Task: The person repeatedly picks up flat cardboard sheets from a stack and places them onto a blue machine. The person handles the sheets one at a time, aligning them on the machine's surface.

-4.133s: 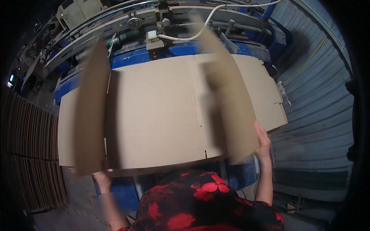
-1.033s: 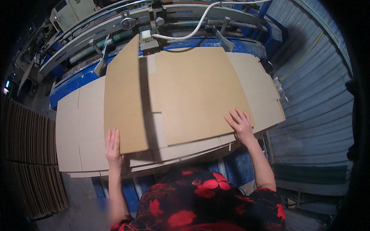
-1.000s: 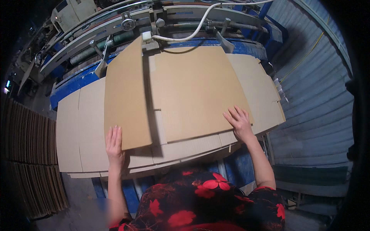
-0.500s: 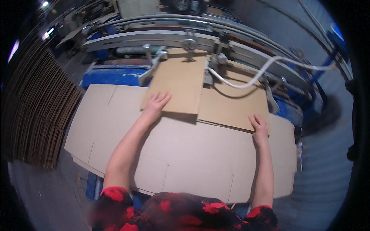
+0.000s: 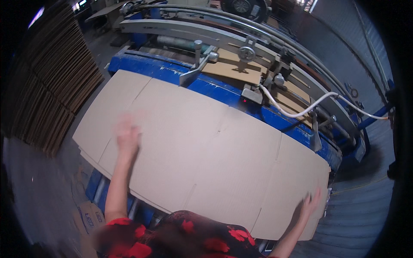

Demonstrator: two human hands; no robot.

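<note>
A stack of large flat grey-brown cardboard sheets point(image 5: 206, 142), with creases and slots, lies in front of me. My left hand point(image 5: 127, 132) is over the left part of the top sheet, blurred by motion, its fingers apart and nothing seen in them. Over the right end of the stack is my right hand point(image 5: 310, 202), open with fingers spread and holding nothing. Beyond the stack, a tan cardboard piece point(image 5: 234, 68) lies under the handwheel and bars of a blue machine point(image 5: 163, 69). A second tan piece point(image 5: 297, 95) lies farther right, partly hidden by the machine's parts.
A tall pile of corrugated cardboard point(image 5: 56, 81) stands at the left. A white cable point(image 5: 297, 115) loops across the machine's right side. Metal guides point(image 5: 194, 71) stick out toward the stack. On the floor at lower left lies a printed carton point(image 5: 88, 217).
Both tan pieces have gone from under my hands farther into the machine. My hands have let go and drawn back, the left to the left, the right toward me. The view has turned.
</note>
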